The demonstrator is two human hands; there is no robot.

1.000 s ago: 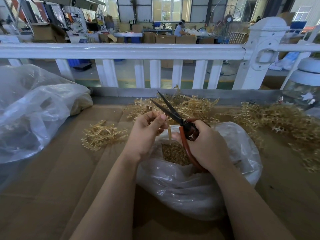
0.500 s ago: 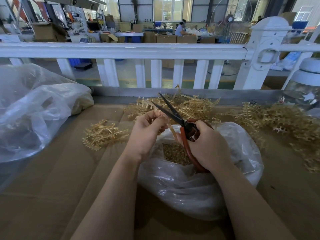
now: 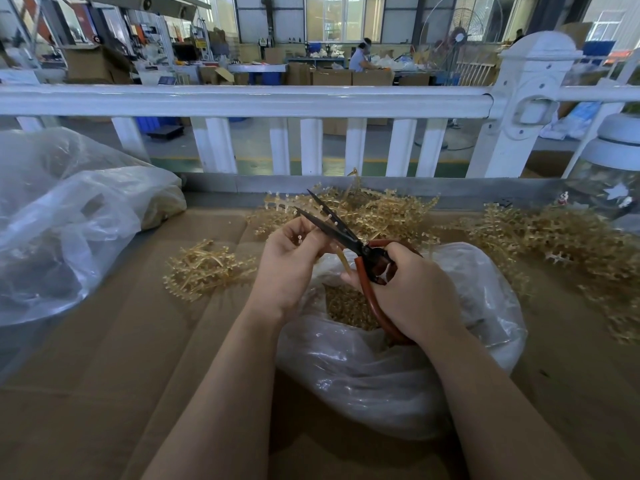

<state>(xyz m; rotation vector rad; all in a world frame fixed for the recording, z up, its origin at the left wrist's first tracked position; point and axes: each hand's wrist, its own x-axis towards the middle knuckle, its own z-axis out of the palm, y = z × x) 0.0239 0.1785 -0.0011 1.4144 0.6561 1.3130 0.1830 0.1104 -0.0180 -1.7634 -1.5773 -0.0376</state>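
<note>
Red-handled scissors (image 3: 346, 233) blades apart in right hand (image 3: 408, 292) grip, left hand (image 3: 291, 265) pinching tan plastic sprig (image 3: 341, 262), over clear bag (image 3: 398, 375)

Dim daylight from rear windows; edges bowed.

Open bag (image 3: 398, 375) on table (image 3: 104, 393); sprue piles (image 3: 204, 268) left and behind it.

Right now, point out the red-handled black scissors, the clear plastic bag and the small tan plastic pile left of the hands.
Red-handled black scissors (image 3: 349, 236), head view, blade.
Clear plastic bag (image 3: 363, 375), head view, front wall.
Small tan plastic pile (image 3: 204, 268), head view, middle.
</note>
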